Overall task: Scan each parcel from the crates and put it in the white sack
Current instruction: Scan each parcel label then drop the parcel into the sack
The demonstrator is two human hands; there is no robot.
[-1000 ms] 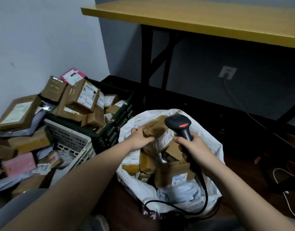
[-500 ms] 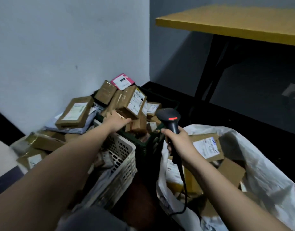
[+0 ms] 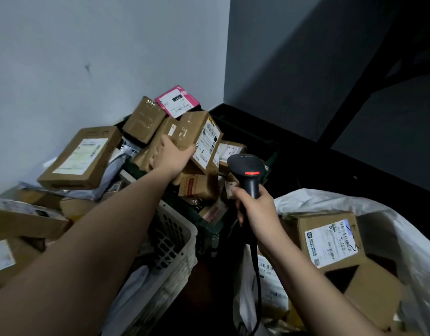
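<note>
The left hand (image 3: 171, 157) has its fingers (image 3: 166, 144) curled around a brown parcel (image 3: 199, 139) with a white label, on top of the pile in the dark crate (image 3: 210, 229). The right hand (image 3: 256, 212) has its fingers wrapped tight around the handle of a black scanner (image 3: 246, 172), just beside that parcel. The scanner shows a red light. A white crate (image 3: 175, 241) sits under the left arm, full of more boxes. The white sack (image 3: 383, 214) is open on the right, with a big box (image 3: 328, 241) inside. A pink parcel (image 3: 176, 100) lies at the back by the wall.
</note>
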